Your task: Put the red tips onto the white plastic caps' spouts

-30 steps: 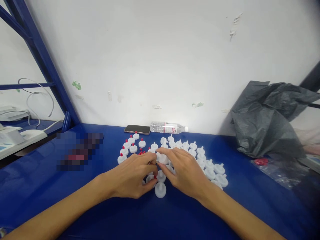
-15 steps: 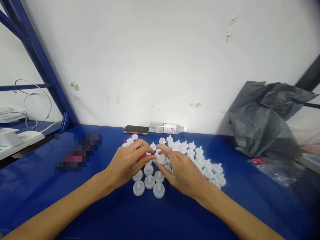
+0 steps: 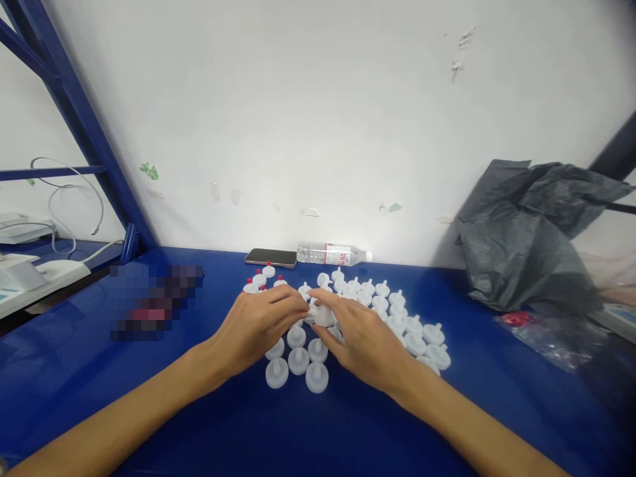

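Observation:
In the middle of the table, my right hand (image 3: 365, 336) holds a white round plastic lid with a nozzle (image 3: 324, 316) between thumb and fingers, tilted so the nozzle points left. My left hand (image 3: 256, 326) is closed in a pinch right at that nozzle. Its fingertips cover the small red cap seen there a moment ago. White nozzle lids without red caps (image 3: 298, 361) stand in front of my hands, and more such lids (image 3: 396, 323) spread to the right. Behind my left hand are several white lids with red caps (image 3: 269, 270).
A phone (image 3: 271, 257) and a clear water bottle (image 3: 334, 254) lie along the wall. At right are a grey plastic bag (image 3: 527, 238) and a clear bag with something red (image 3: 551, 338). A blurred-out item (image 3: 156, 305) lies at left, near a blue frame post (image 3: 94, 132).
My left fingers have closed further around the nozzle, hiding the red cap that showed at their tips. More red-capped lids show behind my left hand. My right hand keeps its hold on the lid.

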Available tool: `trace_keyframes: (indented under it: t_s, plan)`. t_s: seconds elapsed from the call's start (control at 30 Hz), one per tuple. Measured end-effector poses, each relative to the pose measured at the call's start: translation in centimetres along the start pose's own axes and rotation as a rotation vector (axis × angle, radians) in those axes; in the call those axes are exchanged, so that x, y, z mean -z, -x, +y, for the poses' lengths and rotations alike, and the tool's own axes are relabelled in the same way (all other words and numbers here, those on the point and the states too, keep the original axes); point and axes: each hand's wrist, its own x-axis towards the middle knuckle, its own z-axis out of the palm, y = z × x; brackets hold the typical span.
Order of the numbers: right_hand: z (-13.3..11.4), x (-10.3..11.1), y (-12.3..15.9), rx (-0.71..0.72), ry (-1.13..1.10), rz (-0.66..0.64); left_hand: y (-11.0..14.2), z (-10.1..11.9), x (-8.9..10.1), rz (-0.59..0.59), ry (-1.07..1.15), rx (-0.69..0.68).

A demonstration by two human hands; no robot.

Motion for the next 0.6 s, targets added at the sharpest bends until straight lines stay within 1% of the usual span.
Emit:
trace_keyframes:
  t_s: [0.2,0.3,0.43,0.53,0.6]
  plan:
    - [-0.1,0.1,-0.2,0.047,-0.011,0.032,0.3,-0.1,-0.6,-0.007,0.004,0.061]
    - [0.0,0.3,-0.4,0.084,-0.027,0.04,0.5,-0.4,-1.0,-0.011,-0.042,0.057]
    - [0.2,0.3,-0.3,0.129,-0.026,0.086,0.8,-0.8,-1.6,-0.009,-0.099,-0.006]
    - [-0.1,0.3,-0.1,0.141,-0.011,0.126,1.1,-0.8,-2.0,0.057,-0.089,-0.069]
    - [-0.4,0.5,-0.1,0.163,-0.014,0.142,1.3,-0.9,-2.2,0.082,-0.048,-0.077]
